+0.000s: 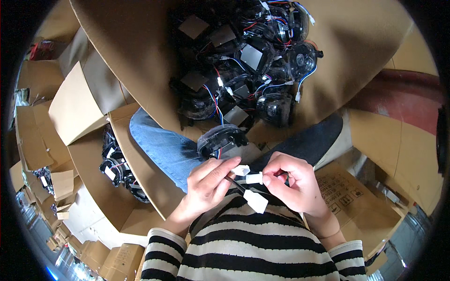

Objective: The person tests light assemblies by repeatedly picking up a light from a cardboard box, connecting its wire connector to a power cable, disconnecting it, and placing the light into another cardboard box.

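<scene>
Hands (206,183) (291,181) hold two white connectors (242,170) (254,178) between them.

Two bare hands (204,184), two striped sleeves (162,254), three white connectors (256,202) and one round black lamp housing (213,140) occupy the foreground; ahead, one large open carton (358,40) holds at least six square plates (251,56) among black lamps (275,110) overlapping too heavily for a full count.
</scene>
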{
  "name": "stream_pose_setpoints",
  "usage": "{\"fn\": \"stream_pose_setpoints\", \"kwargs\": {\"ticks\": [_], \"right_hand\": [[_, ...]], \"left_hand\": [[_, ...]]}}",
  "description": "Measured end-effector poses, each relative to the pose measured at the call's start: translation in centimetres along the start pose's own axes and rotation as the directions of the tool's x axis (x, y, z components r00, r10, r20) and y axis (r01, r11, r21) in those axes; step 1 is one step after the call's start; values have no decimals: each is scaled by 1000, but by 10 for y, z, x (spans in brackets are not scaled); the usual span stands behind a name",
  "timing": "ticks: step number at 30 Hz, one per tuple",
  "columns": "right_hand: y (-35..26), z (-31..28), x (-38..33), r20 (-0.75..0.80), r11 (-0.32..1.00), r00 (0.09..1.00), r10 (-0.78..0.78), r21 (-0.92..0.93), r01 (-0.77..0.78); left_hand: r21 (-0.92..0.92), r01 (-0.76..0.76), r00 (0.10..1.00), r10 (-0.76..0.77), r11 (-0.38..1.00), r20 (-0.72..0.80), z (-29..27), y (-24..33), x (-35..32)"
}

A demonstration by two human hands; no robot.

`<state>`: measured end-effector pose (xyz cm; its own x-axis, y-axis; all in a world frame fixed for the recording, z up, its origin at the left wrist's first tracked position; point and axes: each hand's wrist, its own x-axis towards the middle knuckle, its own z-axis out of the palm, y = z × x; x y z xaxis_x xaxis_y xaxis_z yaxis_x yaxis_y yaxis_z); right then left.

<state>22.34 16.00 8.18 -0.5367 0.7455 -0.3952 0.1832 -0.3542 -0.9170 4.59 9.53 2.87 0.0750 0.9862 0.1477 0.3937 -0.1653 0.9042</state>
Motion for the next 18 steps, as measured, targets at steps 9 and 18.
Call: {"fn": "stream_pose_setpoints", "kwargs": {"ticks": [9, 18], "right_hand": [[2, 3, 4, -94, 978, 995, -31, -208, 11], [12, 7, 9, -72, 984, 997, -3, -179, -10]], "left_hand": [[278, -263, 937, 314, 924, -154, 2, -13, 3], [356, -397, 880, 461, 846, -114, 0, -15, 9]]}}
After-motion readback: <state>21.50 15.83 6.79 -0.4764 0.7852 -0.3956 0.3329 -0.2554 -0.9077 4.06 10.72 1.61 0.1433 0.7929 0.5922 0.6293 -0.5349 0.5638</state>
